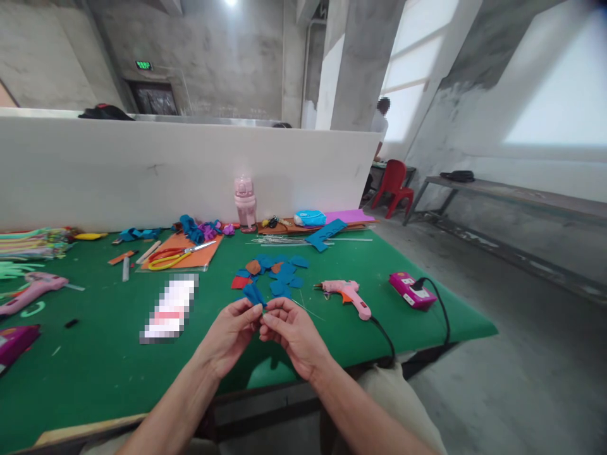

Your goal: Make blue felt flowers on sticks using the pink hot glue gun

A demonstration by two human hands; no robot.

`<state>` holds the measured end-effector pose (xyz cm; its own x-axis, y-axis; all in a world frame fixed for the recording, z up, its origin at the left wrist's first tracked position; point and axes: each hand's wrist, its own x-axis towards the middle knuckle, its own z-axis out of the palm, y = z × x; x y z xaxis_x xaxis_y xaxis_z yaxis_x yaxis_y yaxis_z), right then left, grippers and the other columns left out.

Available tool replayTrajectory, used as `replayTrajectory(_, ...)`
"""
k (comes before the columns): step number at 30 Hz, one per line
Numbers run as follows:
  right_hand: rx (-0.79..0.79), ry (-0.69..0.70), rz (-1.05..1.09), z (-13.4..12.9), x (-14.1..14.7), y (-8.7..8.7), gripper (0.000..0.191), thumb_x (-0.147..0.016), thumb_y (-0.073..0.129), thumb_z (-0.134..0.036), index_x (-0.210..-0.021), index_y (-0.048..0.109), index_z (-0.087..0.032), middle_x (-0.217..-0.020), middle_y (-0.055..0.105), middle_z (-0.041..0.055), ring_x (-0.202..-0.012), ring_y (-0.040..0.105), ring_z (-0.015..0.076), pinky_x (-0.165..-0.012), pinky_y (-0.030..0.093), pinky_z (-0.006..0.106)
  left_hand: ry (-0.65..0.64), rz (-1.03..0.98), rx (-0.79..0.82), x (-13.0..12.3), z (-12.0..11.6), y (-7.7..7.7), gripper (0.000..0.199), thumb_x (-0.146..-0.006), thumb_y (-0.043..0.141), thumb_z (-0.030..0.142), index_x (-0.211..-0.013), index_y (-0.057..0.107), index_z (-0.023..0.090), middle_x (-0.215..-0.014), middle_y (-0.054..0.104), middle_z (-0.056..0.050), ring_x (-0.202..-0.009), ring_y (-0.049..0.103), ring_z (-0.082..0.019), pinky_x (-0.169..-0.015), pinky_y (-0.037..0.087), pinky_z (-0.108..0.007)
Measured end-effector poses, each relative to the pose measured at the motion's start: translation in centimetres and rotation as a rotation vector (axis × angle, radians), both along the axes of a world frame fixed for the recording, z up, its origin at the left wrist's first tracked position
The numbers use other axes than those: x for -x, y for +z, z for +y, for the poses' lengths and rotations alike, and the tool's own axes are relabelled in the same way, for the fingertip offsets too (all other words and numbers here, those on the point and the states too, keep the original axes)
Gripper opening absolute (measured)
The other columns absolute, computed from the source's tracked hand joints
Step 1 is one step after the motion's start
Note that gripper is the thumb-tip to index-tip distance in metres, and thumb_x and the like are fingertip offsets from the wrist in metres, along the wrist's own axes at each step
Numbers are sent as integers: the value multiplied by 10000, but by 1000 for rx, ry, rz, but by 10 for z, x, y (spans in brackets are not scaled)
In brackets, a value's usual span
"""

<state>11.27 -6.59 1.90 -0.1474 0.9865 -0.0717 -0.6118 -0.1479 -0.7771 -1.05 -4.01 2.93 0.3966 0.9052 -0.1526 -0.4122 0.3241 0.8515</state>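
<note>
Blue felt piece (254, 294) pinched between left hand (231, 336) and right hand (290, 333), long axis tilted up-left, over table's (104, 366) near edge.

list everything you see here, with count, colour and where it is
blue felt piece: 1, blue, pinched between both hands
felt petals: a pile, blue, brown and red, mid table
glue gun: 1, pink, right of the pile
power strip: 1, magenta, right table edge
scissors: 1, red and yellow handles, on orange sheet
bottle: 1, pink, by the white partition
second glue gun: 1, pink, far left
chair: 1, red, behind the partition
table: 1, green
left hand: 1, holds felt
right hand: 1, holds felt
</note>
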Motion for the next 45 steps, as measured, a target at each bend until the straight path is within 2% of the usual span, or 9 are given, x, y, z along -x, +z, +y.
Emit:
replayTrajectory(10,-12,34,-2,0,0,-1,316,-599,727,-253,-819,527,-145,-638,608,-17,-538,571,80,-536,477,205,13,-21,9,-1,0,0,139,-648,681,198,-722,588,127,-566,558,5,-485,506,-97,-486,417,-241)
replayTrajectory(19,-26,-9,-32,-2,-1,6,270,-600,718,-272,-753,535,-144,-615,599,-20,-509,556,75,-514,467,199,-33,-18,-37,-1,0,1,117,-663,667,212,-712,599,129,-586,580,-13,-503,523,-111,-505,422,-249)
replayTrajectory(24,-1,16,19,-1,-4,3,274,-602,719,-260,-775,542,-143,-645,614,-10,-516,558,68,-520,462,189,-36,10,-31,1,2,3,111,-644,682,196,-686,611,123,-591,591,-14,-526,540,-111,-537,444,-248)
replayTrajectory(32,26,45,43,1,-8,-1,273,-606,716,-235,-787,538,-135,-653,624,0,-515,559,62,-519,467,182,-32,26,-42,1,3,-3,85,-683,648,192,-680,590,129,-602,606,-25,-538,555,-118,-541,455,-253)
replayTrajectory(35,31,40,18,-1,-6,-1,295,-599,719,-252,-798,533,-139,-652,620,-3,-521,562,65,-530,471,189,-29,29,-36,0,3,-3,84,-688,643,192,-672,589,130,-601,602,-22,-540,549,-111,-543,451,-244)
replayTrajectory(38,9,33,-108,0,-8,0,296,-621,694,-297,-818,537,-142,-660,609,-4,-555,575,80,-546,475,206,8,25,-26,1,4,-3,96,-664,665,181,-649,587,127,-587,583,-8,-552,537,-91,-556,440,-211)
replayTrajectory(41,-94,-117,-363,9,-31,3,268,-643,656,-333,-810,554,-150,-695,587,-5,-620,582,102,-556,471,217,72,28,-27,2,6,-2,119,-638,688,159,-615,575,127,-563,552,15,-560,515,-64,-581,425,-170)
replayTrajectory(45,-208,-487,-813,24,-107,5,234,-708,562,-356,-854,551,-173,-764,602,16,-690,580,134,-625,466,260,70,8,9,3,7,0,149,-621,702,158,-600,557,132,-526,508,33,-530,486,-53,-549,416,-149)
